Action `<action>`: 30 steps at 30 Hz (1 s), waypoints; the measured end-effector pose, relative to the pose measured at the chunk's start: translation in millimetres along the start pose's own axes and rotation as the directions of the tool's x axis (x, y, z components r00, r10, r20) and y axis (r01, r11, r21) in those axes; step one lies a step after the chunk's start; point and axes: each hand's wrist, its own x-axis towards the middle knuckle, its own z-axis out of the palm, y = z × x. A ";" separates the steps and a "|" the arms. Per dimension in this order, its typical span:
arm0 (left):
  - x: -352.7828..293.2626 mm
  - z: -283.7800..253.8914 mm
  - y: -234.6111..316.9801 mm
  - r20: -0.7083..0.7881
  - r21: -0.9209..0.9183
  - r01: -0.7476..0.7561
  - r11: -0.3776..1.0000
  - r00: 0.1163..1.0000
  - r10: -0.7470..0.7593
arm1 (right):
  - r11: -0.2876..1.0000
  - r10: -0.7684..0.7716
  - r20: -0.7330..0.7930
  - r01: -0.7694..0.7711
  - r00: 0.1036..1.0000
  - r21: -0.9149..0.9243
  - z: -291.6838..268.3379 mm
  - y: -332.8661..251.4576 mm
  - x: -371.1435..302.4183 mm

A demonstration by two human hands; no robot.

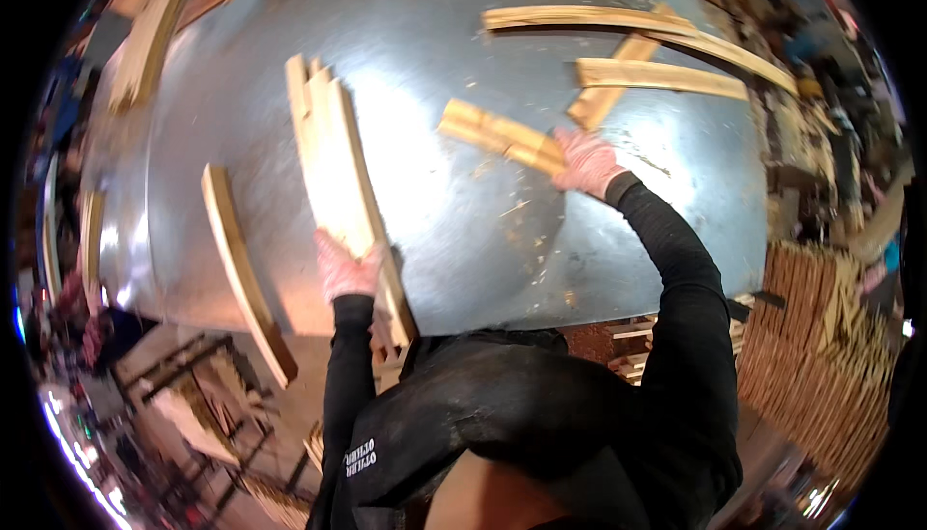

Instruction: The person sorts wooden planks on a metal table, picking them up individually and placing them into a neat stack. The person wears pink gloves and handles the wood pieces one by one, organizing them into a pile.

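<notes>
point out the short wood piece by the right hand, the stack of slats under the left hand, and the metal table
short wood piece (500, 134), head view, middle of its top face
stack of slats (333, 168), head view, top slat's middle
metal table (463, 231), head view, bare sheet surface

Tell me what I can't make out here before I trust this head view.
- Left hand on the stacked wooden slats: the palm side is hidden, so its grip is unclear.
- Right hand at the short wooden piece: fingertips hidden under it.
- Metal table: near edge covered by the person's torso.

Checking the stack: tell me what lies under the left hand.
The left hand rests on stacked wooden slats on the metal table. How many slats lie beneath is hidden.
</notes>
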 end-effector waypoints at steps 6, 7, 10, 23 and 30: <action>9.4 6.5 -17.8 0.070 0.170 0.054 0.984 0.995 -0.067 | 0.899 -0.016 -0.167 -0.059 0.986 -0.435 -57.8 100.0 -14.8; 9.0 6.1 -0.5 0.100 0.194 0.112 0.975 0.986 -0.133 | 0.828 -0.123 -0.271 -0.052 0.955 -0.558 -56.6 143.2 -3.6; 2.8 -1.6 -20.6 0.098 0.155 0.001 0.988 0.995 -0.016 | 0.859 -0.066 0.007 0.061 0.998 -0.508 -94.9 180.3 33.5; 215.2 123.7 384.7 0.173 0.577 -0.673 0.464 0.655 0.736 | 0.745 -0.641 -0.072 0.597 0.764 -0.299 -11.5 104.0 -16.8; 317.8 174.7 381.7 0.395 0.362 -0.622 0.694 0.777 0.490 | 0.842 -0.503 -0.015 0.486 0.864 -0.235 -17.9 160.5 -58.4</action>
